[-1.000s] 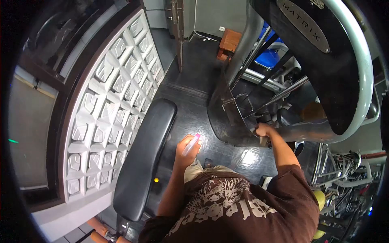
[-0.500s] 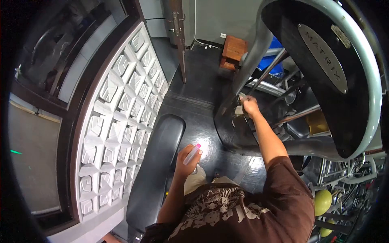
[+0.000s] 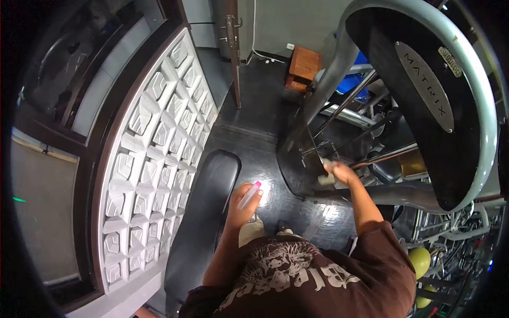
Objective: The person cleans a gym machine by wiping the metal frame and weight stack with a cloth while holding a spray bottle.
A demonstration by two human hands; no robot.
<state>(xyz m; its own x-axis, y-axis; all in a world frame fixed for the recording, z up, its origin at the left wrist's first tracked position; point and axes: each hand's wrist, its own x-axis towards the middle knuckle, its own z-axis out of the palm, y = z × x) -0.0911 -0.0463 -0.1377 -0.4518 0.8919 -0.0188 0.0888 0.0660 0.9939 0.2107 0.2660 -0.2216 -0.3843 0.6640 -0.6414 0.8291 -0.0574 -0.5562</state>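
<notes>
My left hand (image 3: pixel 244 204) is closed around a clear bottle (image 3: pixel 248 196) with a pink top, above the dark floor beside the black padded bench. My right hand (image 3: pixel 340 172) is closed on a pale cloth (image 3: pixel 327 179), low at the edge of the dark panel (image 3: pixel 303 159) of the gym machine. Whether the cloth touches the panel is hard to tell. Over to the upper right stands the machine's grey frame with a black MATRIX plate (image 3: pixel 419 85).
A black padded bench (image 3: pixel 204 212) lies left of my body, next to a white patterned wall panel (image 3: pixel 154 159). A small wooden step (image 3: pixel 305 66) stands by the back wall near an open door (image 3: pixel 233 53). Green-yellow balls (image 3: pixel 419 263) and metal equipment are at the right.
My right hand has moved down along the machine panel, towards my body, with the cloth. My left hand still holds the bottle and has shifted only slightly.
</notes>
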